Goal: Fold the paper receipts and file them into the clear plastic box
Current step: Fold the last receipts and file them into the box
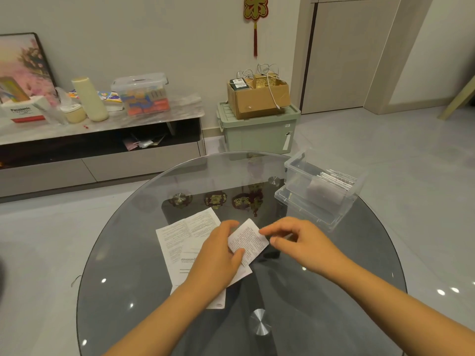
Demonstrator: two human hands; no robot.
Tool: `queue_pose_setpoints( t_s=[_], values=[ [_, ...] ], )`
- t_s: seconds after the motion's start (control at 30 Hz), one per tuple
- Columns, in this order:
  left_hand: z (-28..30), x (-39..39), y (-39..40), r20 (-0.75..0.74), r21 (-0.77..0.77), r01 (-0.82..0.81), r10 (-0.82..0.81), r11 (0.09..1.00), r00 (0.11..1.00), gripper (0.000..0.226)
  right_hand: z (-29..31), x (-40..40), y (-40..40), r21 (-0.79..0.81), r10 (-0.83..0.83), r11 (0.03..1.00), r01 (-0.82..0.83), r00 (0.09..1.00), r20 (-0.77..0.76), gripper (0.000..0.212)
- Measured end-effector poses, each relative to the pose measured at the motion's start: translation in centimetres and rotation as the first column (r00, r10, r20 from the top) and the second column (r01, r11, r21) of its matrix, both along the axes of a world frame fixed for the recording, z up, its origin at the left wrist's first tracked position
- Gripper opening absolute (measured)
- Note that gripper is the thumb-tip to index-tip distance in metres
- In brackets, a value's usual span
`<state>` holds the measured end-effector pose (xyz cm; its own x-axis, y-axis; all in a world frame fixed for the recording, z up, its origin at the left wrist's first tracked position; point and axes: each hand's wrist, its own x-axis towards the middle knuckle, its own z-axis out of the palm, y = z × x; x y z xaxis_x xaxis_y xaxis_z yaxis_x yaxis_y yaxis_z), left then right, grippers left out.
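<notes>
Where the head view looks down, a round smoked-glass worktop (321, 291) fills the lower frame, with metal fixing discs and red-and-gold ornaments showing through the glass. Unfolded paper receipts (180, 240) lie flat on the glass left of centre, overlapping one another. At the far right edge of the worktop stands the clear plastic box (303, 170), open, with a row of folded receipts (336, 179) upright inside it; it appears to rest on a clear lid (308, 214).

Beyond the worktop the floor is pale grey tile. A low media console (102, 150) with a marble-pattern top runs along the left wall, carrying a lidded storage tub (141, 96), a cream cylinder (90, 98), a Panasonic carton (23, 111) and a framed picture (23, 65) leaning on the wall. A green storage bin (257, 134) by the wall carries a cardboard carton (259, 98) with cables. A red tasselled ornament (255, 11) hangs above it, and a pale door (347, 52) stands to the right.

Left hand (218, 255): positioned over the flat receipts, fingers (231, 224) and thumb curled round the left edge of a small folded receipt (248, 241), gripping it just above the glass.

Right hand (298, 240): just beside the same folded receipt, fingers loosely bent and grasping nothing, forefinger tip at the receipt's right edge; contact cannot be confirmed.
</notes>
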<state>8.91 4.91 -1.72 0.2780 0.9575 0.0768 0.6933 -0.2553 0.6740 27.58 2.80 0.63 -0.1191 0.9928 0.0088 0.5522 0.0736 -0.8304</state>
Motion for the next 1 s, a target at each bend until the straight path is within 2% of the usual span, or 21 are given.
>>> queue_pose_setpoints(
  t_s=[0.1, 0.2, 0.33, 0.5, 0.63, 0.8, 0.93, 1.0],
  values=[
    [-0.4, -0.1, 0.2, -0.051, -0.018, -0.008, 0.007, 1.000, 0.999, 0.050, -1.3, -0.3, 0.1, -0.006, 0.124, 0.992, -0.125, 0.973, 0.196, 0.027],
    [-0.7, -0.2, 0.3, -0.132, 0.042, -0.010, 0.016, 0.999, 0.991, 0.046, -2.3, -0.7, 0.1, 0.017, 0.201, 0.975, -0.220, 0.920, 0.336, 0.030],
    [-0.8, -0.7, 0.7, -0.270, 0.091, 0.085, -0.057, 0.992, 0.961, 0.028, -2.4, -1.2, 0.0, 0.072, 0.175, 0.970, -0.234, 0.869, 0.462, 0.031],
    [-0.5, -0.9, 0.3, -0.256, 0.038, 0.159, -0.144, 0.987, 0.956, 0.032, -2.1, -0.8, 0.3, 0.147, 0.080, 0.963, -0.227, 0.760, 0.645, 0.043],
    [-0.2, -0.8, 0.3, -0.369, 0.059, 0.266, -0.227, 0.962, 0.901, 0.040, -1.6, 0.1, 0.5, 0.133, 0.122, 0.952, -0.277, 0.739, 0.663, 0.046],
    [-0.2, -0.9, 0.6, -0.284, 0.095, 0.350, -0.311, 0.932, 0.907, 0.027, -1.4, -0.1, 0.1, 0.200, 0.112, 0.932, -0.301, 0.768, 0.631, 0.030],
    [-0.4, -0.1, 0.5, -0.158, 0.110, 0.201, -0.183, 0.973, 0.970, 0.021, -1.9, -0.6, 0.3, 0.225, 0.037, 0.958, -0.177, 0.856, 0.516, 0.025],
    [-0.5, 0.2, 0.5, -0.113, 0.096, 0.120, -0.109, 0.988, 0.988, 0.010, -2.2, -0.9, 0.6, 0.211, -0.001, 0.971, -0.112, 0.881, 0.473, 0.019]
  ],
)
